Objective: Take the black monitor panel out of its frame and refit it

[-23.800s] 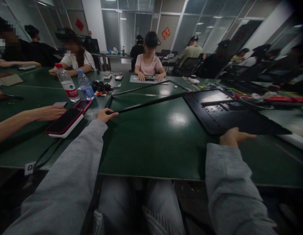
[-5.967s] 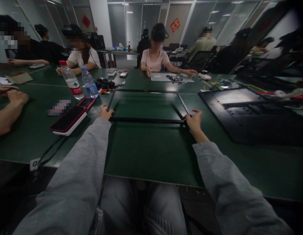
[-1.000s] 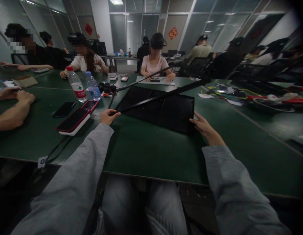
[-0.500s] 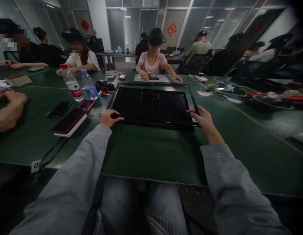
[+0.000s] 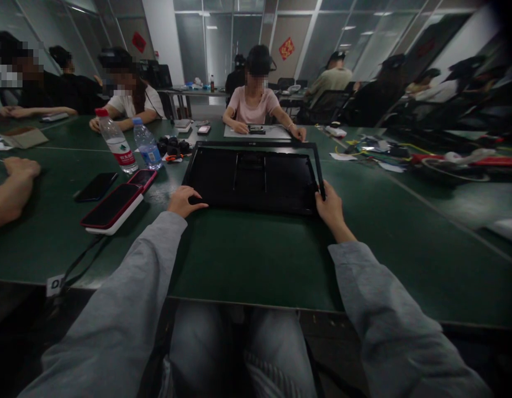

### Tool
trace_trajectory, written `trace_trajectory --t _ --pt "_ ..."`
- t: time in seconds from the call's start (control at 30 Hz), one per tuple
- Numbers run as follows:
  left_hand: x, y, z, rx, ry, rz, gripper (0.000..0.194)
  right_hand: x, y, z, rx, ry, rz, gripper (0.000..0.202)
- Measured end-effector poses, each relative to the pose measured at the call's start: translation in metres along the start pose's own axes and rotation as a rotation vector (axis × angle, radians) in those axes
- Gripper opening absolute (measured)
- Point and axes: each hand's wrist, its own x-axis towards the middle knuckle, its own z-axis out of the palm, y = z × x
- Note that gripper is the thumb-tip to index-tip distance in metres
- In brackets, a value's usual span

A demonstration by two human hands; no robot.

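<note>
Panel, black and rectangular, lies flat on the green tabletop at 12 o'clock from the person, long axis running 9 to 3 o'clock. A thin black frame sits along its edges. Left hand rests fingers-down on the near left corner, not clenched. Right hand grasps the near right corner, where the frame's side rail ends. Both hands are equally near. Phones lie at 10 o'clock.
</note>
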Motion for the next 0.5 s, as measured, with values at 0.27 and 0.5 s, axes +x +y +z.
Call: trace_trajectory --t 0.27,0.5 --pt "0.000 -0.006 0.003 0.008 -0.029 0.033 0.032 0.000 -0.002 0.000 -0.035 -0.050 0.015 0.064" --pt "-0.001 -0.003 0.002 0.015 0.006 0.038 0.033 0.004 0.010 0.001 -0.088 -0.082 0.028 0.064"
